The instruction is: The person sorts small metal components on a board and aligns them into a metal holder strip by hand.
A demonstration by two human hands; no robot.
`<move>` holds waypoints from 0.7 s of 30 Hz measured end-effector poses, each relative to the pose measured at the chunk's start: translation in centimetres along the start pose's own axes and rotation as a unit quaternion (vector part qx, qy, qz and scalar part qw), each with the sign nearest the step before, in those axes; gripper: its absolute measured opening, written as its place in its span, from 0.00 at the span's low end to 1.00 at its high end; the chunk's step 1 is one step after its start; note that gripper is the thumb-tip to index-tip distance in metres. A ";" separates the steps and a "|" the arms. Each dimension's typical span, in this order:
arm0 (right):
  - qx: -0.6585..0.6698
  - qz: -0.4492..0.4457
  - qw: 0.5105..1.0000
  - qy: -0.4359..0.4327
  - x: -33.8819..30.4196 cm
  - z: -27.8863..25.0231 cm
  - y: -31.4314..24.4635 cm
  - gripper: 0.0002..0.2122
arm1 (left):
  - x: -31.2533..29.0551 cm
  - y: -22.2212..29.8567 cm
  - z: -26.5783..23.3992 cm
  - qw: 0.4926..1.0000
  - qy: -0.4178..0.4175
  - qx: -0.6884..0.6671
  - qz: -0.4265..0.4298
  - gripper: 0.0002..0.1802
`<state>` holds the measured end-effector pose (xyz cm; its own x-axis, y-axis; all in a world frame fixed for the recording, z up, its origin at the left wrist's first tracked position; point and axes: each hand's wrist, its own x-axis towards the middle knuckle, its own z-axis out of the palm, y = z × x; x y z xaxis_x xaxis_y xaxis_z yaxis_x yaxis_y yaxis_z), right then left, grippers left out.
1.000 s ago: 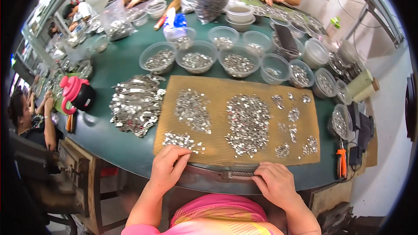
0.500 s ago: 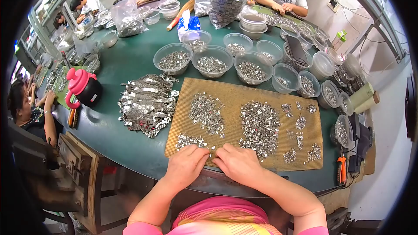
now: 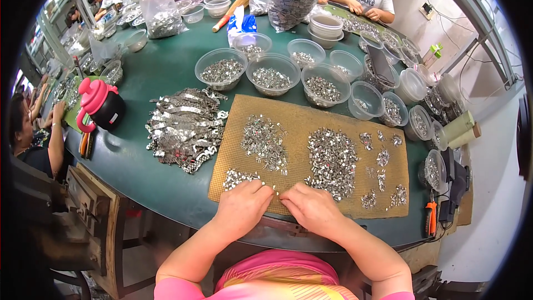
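My left hand [image 3: 242,206] and my right hand [image 3: 314,209] meet at the near edge of a brown textured mat [image 3: 316,119], fingertips a short gap apart. Both have thumb and fingers pinched together. A tiny silver piece shows at the fingertips; what each pinch holds is mostly hidden. Just beyond my left fingers lies a small heap of metal bits [image 3: 237,178]. Further up the mat is a loose pile of thin metal pieces [image 3: 264,143]. A denser pile of small metal links [image 3: 333,162] spreads beyond my right hand, with several little clusters [image 3: 383,158] to its right.
Linked metal strips [image 3: 186,128] lie heaped left of the mat. Clear plastic bowls [image 3: 272,75] of metal parts line its far side. A pink-lidded black mug [image 3: 105,105] stands at left, orange-handled pliers [image 3: 431,218] at right. Other people work around the green table [image 3: 166,66].
My hands have drawn slightly apart at the fingertips, leaving a wider gap between them. The whole view has shifted a little. The piles look the same.
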<state>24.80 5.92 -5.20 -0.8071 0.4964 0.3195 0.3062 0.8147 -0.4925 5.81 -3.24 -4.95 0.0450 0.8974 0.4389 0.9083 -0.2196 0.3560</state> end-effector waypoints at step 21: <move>-0.039 0.058 0.998 -0.002 -5.0 -5.9 -1.1 0.04 | 0.4 -1.0 -1.8 0.998 -0.044 0.037 0.025 0.07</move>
<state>31.51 4.29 -1.48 -0.7662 0.5875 0.2604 0.4357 0.7728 -0.4615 4.13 -3.38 -3.67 0.1252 0.9170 0.3786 0.9317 -0.2398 0.2727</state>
